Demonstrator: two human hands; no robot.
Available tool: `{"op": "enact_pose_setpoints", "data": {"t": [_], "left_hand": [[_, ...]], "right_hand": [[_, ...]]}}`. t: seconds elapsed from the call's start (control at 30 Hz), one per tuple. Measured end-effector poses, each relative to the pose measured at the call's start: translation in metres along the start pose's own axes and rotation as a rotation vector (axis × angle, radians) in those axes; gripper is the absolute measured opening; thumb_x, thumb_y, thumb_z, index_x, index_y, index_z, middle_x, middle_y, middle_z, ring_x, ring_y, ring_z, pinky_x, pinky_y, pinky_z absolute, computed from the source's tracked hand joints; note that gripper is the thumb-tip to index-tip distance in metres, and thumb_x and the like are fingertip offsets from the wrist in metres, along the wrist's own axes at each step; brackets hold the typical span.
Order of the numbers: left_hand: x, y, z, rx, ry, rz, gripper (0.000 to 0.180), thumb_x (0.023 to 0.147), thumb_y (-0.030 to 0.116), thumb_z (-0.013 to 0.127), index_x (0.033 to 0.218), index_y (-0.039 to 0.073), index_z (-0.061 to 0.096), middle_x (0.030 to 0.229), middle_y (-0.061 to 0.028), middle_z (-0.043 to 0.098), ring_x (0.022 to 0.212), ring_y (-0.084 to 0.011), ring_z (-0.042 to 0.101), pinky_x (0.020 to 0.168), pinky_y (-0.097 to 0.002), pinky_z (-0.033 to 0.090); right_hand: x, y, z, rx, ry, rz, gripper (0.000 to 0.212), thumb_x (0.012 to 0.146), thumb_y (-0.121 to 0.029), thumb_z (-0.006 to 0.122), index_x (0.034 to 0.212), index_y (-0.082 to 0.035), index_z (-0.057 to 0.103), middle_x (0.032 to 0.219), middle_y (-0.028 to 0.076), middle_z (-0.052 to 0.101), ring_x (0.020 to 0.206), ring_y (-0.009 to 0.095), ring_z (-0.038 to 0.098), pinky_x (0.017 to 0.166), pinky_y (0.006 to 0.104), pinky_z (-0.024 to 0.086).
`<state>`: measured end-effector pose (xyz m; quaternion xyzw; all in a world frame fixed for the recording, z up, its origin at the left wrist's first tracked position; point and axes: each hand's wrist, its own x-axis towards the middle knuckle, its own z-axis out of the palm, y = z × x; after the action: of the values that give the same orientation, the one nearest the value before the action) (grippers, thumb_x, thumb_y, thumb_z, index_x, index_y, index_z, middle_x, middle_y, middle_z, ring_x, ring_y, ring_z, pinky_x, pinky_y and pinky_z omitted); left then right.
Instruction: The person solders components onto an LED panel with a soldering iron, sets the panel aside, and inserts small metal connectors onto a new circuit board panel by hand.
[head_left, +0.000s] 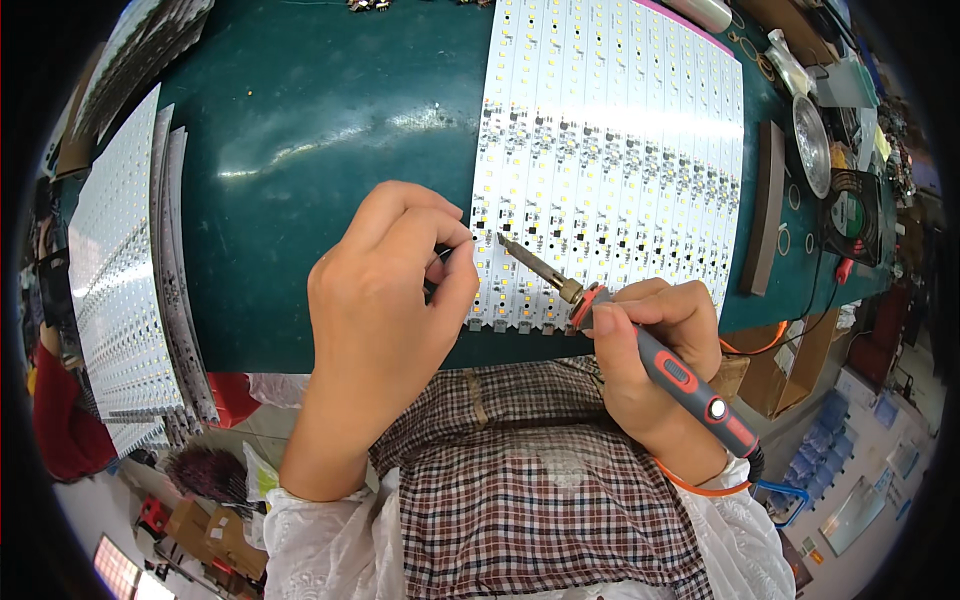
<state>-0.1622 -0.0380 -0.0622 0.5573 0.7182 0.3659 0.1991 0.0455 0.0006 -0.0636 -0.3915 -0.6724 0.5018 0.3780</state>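
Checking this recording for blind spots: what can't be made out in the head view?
In the head view:
- Left hand: its own curled fingers hide whether anything is pinched.
- Soldering iron: its tip is too small to tell touching from hovering.
- Right hand: the iron's handle hides part of its grip.
- White LED panel: the upper edge cuts off its far end; glare washes out a band.

What the left hand point(385, 270) pinches, if anything, is hidden; the circuit board's point(610, 190) far end is cut off.

Circuit panel point(620, 130) on table point(310, 100), stacked panels point(125, 270) left, fan point(853, 215) right
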Motion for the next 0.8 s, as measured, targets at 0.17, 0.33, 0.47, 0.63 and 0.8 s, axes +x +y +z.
{"op": "enact_pose_setpoints", "data": {"t": [0.17,0.33,0.47,0.63,0.8], "left_hand": [[-0.002,0.000,0.001,-0.006,0.003,-0.008,0.007,0.080,-0.004,0.072,0.085,0.000,0.068,0.096,-0.0059,0.069,0.062,-0.0067,0.061,0.053,-0.0208,0.044],[0.002,0.000,-0.002,-0.003,0.020,-0.038,0.005,0.085,-0.003,0.071,0.088,0.000,0.068,0.090,-0.0054,0.068,0.061,-0.0062,0.060,0.052,-0.0205,0.044],[0.002,0.004,-0.009,0.012,0.009,-0.084,0.004,0.094,0.003,0.066,0.096,0.000,0.065,0.077,-0.0055,0.067,0.061,-0.0066,0.059,0.054,-0.0202,0.045],[0.003,0.003,-0.015,-0.122,0.019,-0.283,0.007,0.101,0.006,0.057,0.101,0.000,0.060,0.073,-0.0045,0.066,0.061,-0.0045,0.054,0.052,-0.0208,0.041],[0.002,0.009,-0.010,-0.153,-0.014,-0.194,0.008,0.101,0.006,0.057,0.101,-0.002,0.059,0.069,-0.0028,0.062,0.061,-0.0045,0.053,0.054,-0.0205,0.038]], "right_hand": [[-0.001,0.000,0.003,-0.032,-0.038,-0.037,0.029,0.088,0.001,0.075,0.100,-0.002,0.049,0.080,0.013,0.067,0.067,0.011,0.065,0.057,0.0258,0.051],[0.000,0.001,0.001,-0.019,0.001,-0.024,0.028,0.088,0.001,0.074,0.101,-0.002,0.049,0.081,0.012,0.067,0.069,0.011,0.064,0.059,0.0254,0.051],[0.002,-0.014,-0.018,-0.031,0.103,-0.067,0.027,0.089,0.000,0.072,0.102,-0.003,0.049,0.084,0.010,0.066,0.070,0.010,0.063,0.060,0.0239,0.049],[0.018,-0.012,-0.054,0.027,0.474,-0.053,0.022,0.091,-0.003,0.070,0.104,-0.002,0.052,0.088,0.007,0.067,0.071,0.006,0.057,0.064,0.0215,0.047],[0.025,-0.024,-0.142,-0.321,0.853,-0.200,0.011,0.094,-0.004,0.068,0.101,-0.003,0.059,0.090,0.003,0.066,0.074,0.005,0.057,0.066,0.0200,0.047]]}}
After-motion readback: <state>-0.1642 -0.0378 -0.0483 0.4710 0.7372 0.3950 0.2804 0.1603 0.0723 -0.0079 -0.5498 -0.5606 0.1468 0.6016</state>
